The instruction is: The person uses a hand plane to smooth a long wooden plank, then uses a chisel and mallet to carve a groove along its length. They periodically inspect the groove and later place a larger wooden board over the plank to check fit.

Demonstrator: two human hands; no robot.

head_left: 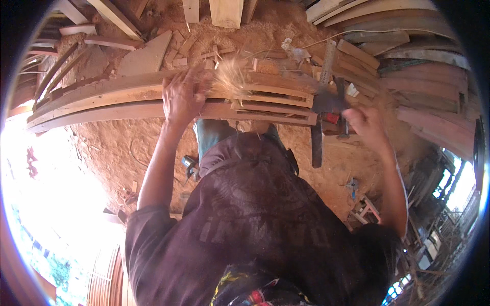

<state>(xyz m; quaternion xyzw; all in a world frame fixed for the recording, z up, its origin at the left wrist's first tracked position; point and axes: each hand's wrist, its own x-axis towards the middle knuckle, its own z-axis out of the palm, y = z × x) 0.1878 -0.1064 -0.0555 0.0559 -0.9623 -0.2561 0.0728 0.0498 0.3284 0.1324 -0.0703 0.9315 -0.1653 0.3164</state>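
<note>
Long curved wooden beams [97, 99] lie side by side across in front of me. My left hand [182, 97] rests on them left of the middle, fingers spread and a little blurred. To its right, a blurred tuft of pale wood shavings [232, 79] stands over the beams. My right hand [365, 125] is closed around the end of a dark-bladed tool [329, 102], near the beams' right end. Motion smears that tool, so its exact kind cannot be made out. Slots [278, 97] show between the wood pieces there.
A dark bar [317, 143] juts toward me at the beams' right end, by a small red item [332, 118]. Beyond lies a metal ruler [328, 61]. Stacked planks [418, 46] fill the far right. A teal power tool [190, 164] sits on the dusty ground [112, 153].
</note>
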